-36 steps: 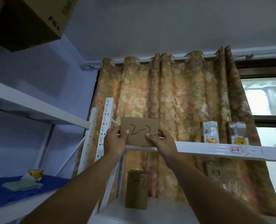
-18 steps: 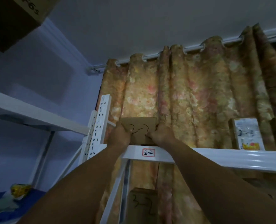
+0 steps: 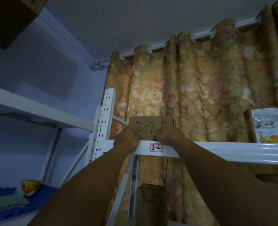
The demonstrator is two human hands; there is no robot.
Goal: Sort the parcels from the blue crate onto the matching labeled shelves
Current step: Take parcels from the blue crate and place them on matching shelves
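Parcel 2-2 (image 3: 144, 127) is gripped by left hand (image 3: 127, 138) and right hand (image 3: 169, 134) on matching shelf (image 3: 216, 150) — unreleased; parcel 2-3 (image 3: 265, 126) and parcel 3-2 (image 3: 152, 204) are shelved.

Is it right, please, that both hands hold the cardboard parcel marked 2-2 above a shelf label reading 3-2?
Not quite: in the head view the shelf label under the parcel reads 2-2, not 3-2. The left hand and right hand do hold the cardboard parcel marked 2-2 above it.

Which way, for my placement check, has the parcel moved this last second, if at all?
Yes, inward. The parcel covered the shelf beam before; now its base is behind that beam, above the 2-2 tag.
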